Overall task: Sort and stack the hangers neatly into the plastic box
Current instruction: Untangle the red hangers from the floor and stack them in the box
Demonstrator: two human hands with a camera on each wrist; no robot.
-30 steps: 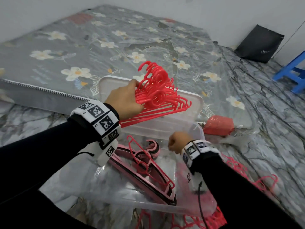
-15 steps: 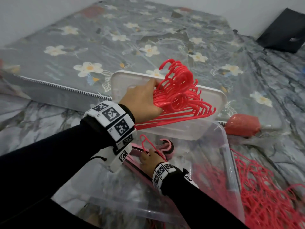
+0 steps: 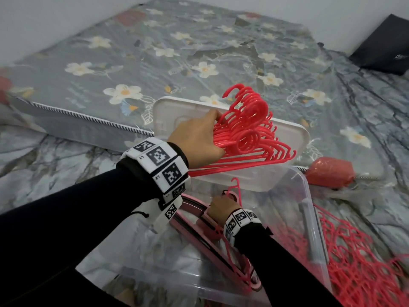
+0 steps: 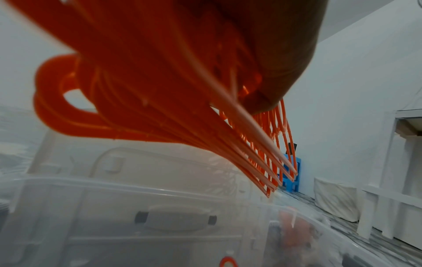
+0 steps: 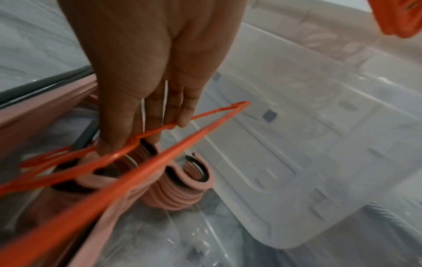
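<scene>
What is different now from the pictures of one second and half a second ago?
The right hand moved from near the rim of the plastic box down and left into it and took hold of the thin red hanger on the pink hangers. The left hand still grips the bundle of red hangers above the lid.

Clear plastic box (image 3: 318,240) sits open on the floor, with thick pink hangers (image 5: 180,195) stacked along its left wall. Left hand (image 3: 197,136) grips the red hanger bundle (image 3: 247,138) above the far rim, hooks up; right hand (image 3: 221,207) pinches a single red hanger (image 5: 160,157) over the pink stack. Loose red hangers (image 3: 358,262) are piled on the floor right of the box.
</scene>
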